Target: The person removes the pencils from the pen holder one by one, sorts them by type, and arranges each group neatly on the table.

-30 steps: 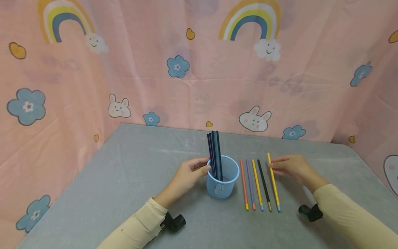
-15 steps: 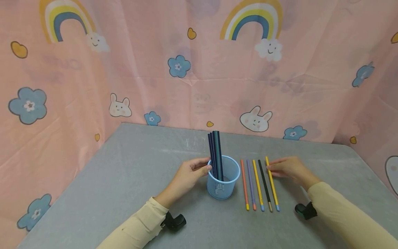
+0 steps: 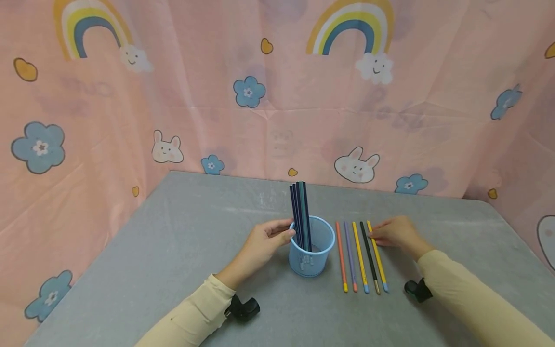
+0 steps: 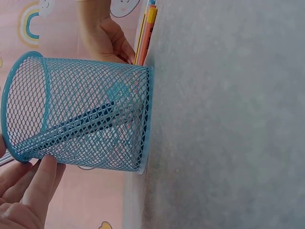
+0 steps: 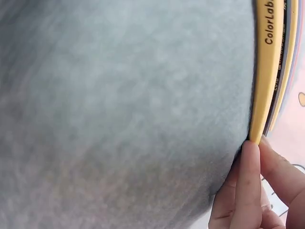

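My left hand point(image 3: 262, 241) holds the rim of a light blue mesh pen cup point(image 3: 307, 265), with fingers against its outer side in the left wrist view. Several dark pencils point(image 3: 300, 207) lean inside the upright cup. On the right, my right hand point(image 3: 401, 233) pinches the far end of a yellow pencil point(image 3: 379, 262), which lies on the table and reads "ColorLab" in the right wrist view. Left of it, side by side, lie a black pencil point(image 3: 369, 258), another yellow pencil point(image 3: 360, 258), a purple pencil point(image 3: 350, 255) and an orange pencil point(image 3: 341, 255).
A grey table point(image 3: 173, 250) carries everything. Behind it hangs a pink curtain point(image 3: 195, 72) printed with rainbows, flowers and rabbits. A black wrist camera point(image 3: 244, 310) sits below the left sleeve, and a second black wrist camera point(image 3: 417, 290) below the right.
My right hand has moved left with the yellow pencil, whose far end now lies closer to the black pencil and nearly parallel to it. My left hand and the cup have stayed put.
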The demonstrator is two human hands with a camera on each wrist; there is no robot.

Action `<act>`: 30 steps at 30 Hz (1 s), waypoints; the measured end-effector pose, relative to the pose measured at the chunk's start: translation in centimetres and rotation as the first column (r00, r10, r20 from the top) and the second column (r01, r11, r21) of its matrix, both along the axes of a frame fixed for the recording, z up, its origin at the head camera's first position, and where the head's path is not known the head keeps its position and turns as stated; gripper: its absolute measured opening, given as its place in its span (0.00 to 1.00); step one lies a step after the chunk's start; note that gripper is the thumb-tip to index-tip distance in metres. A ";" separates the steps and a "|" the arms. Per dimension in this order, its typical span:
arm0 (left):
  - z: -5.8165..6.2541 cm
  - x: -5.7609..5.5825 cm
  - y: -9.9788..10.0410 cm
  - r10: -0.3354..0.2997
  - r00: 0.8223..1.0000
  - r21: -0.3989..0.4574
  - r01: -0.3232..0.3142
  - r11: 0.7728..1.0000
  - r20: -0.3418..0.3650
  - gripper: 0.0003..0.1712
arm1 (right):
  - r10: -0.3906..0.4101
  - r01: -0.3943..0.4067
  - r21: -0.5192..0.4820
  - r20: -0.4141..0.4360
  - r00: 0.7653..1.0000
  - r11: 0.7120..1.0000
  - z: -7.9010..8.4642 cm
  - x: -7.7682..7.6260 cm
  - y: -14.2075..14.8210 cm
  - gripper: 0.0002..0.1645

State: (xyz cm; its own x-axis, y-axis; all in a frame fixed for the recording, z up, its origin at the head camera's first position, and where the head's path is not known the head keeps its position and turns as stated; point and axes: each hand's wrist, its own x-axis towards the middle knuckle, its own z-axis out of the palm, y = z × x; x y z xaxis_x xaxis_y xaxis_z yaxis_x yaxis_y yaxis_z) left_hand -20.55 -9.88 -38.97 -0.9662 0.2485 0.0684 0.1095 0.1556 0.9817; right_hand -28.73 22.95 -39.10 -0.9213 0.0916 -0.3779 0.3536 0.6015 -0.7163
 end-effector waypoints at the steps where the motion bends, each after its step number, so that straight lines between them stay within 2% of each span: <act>1: 0.0 0.0 0.0 0.000 1.000 0.001 0.000 1.000 -0.001 0.26 | 0.003 -0.004 -0.003 -0.003 1.000 1.000 0.0 0.0 0.0 0.21; 8: 0.0 0.0 0.1 0.000 1.000 -0.006 0.000 1.000 -0.002 0.26 | 0.076 -0.074 0.035 -0.053 0.996 0.997 0.7 0.4 0.6 0.23; 13: 0.0 0.0 0.1 0.001 1.000 -0.008 -0.001 1.000 -0.004 0.26 | 0.077 -0.082 -0.044 -0.103 0.992 0.996 2.1 1.3 0.7 0.31; 19: 0.1 0.0 -0.1 0.007 1.000 -0.003 -0.007 1.000 0.005 0.26 | 0.073 -0.095 -0.145 -0.148 0.986 0.985 3.1 2.9 -1.9 0.34; 30: -0.1 0.0 0.0 0.001 1.000 -0.013 -0.001 1.000 -0.003 0.26 | 0.110 -0.173 -0.288 -0.221 0.969 0.942 2.8 5.1 -6.5 0.31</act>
